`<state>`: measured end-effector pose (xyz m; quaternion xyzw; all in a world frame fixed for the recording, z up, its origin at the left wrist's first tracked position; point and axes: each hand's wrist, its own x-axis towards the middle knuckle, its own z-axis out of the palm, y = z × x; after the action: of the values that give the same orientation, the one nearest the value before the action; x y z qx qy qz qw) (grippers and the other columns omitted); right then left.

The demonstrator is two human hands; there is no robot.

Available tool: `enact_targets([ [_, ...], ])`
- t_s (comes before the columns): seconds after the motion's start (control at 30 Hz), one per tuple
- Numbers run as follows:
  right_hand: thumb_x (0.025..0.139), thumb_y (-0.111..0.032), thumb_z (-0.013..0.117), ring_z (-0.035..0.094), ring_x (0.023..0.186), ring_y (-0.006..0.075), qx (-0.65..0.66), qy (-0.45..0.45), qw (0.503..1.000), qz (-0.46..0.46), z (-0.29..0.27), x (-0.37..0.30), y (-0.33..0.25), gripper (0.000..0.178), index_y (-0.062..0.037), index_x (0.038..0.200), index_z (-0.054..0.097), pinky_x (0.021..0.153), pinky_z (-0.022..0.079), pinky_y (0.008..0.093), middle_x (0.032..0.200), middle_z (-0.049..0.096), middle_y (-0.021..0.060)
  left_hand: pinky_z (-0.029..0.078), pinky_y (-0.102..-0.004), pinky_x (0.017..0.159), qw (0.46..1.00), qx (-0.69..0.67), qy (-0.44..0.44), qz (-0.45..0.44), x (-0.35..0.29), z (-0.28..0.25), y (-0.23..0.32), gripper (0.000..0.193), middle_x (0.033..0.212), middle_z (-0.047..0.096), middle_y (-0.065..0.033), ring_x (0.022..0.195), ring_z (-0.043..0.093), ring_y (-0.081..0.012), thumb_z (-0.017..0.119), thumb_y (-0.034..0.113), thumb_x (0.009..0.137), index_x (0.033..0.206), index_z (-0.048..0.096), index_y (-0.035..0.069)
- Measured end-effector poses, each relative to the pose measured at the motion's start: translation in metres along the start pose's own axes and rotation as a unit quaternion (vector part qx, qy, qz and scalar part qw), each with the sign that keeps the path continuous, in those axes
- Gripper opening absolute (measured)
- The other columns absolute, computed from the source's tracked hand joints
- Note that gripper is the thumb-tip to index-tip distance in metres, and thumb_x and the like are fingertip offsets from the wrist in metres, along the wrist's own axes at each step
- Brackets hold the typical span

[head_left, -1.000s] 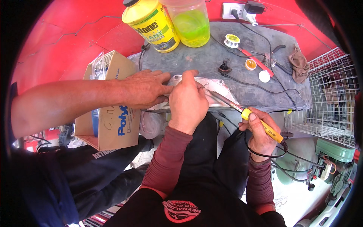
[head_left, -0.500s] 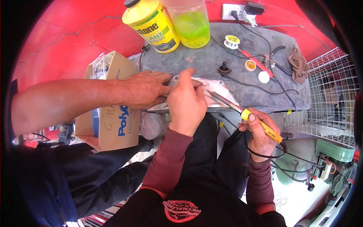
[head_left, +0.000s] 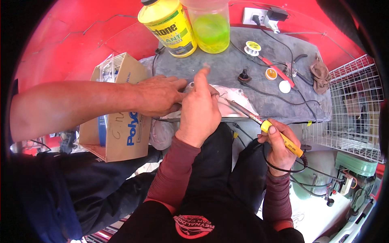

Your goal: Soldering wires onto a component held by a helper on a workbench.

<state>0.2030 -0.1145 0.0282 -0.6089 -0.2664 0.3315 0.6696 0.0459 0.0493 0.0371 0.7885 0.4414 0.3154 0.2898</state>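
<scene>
Pale panel (head_left: pixel 240 94) at the near edge of the grey table (head_left: pixel 227 68); soldering apparently in hand. Right hand (head_left: pixel 281 149) closed round the soldering iron (head_left: pixel 255 117); left hand (head_left: pixel 199 112) bent over the panel, its hold unclear. Next: presumably steady tip contact. Compared with half a second earlier, grips match; the view has shifted slightly.
</scene>
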Motion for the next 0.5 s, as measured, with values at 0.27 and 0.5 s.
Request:
enact_targets([
  [0.27, 0.095, -0.005, 0.069, 0.07, 0.073, 0.0163, -0.073, -0.02, 0.996, -0.05, 0.002, -0.007, -0.004, 0.024, 0.0101, 0.113, 0.068, 0.071, 0.055, 0.0265, 0.091, 0.073, 0.0144, 0.057, -0.0379, 0.08, 0.998, -0.064, -0.014, 0.001, -0.002, -0.008, -0.011, 0.061, 0.088, 0.071, -0.0168, 0.089, 0.074, -0.0286, 0.063, -0.011, 0.086, 0.142, 0.041, -0.002],
  [0.5, 0.093, -0.004, 0.069, 0.071, 0.076, 0.0191, -0.075, 0.014, 0.994, -0.083, 0.001, -0.016, 0.005, 0.026, 0.0113, 0.115, 0.067, 0.074, 0.057, 0.0284, 0.097, 0.072, 0.0174, 0.057, -0.0378, 0.084, 0.998, -0.057, -0.039, 0.002, -0.003, -0.008, -0.013, 0.057, 0.087, 0.07, -0.0172, 0.093, 0.074, -0.0304, 0.063, -0.012, 0.085, 0.137, 0.042, -0.005],
])
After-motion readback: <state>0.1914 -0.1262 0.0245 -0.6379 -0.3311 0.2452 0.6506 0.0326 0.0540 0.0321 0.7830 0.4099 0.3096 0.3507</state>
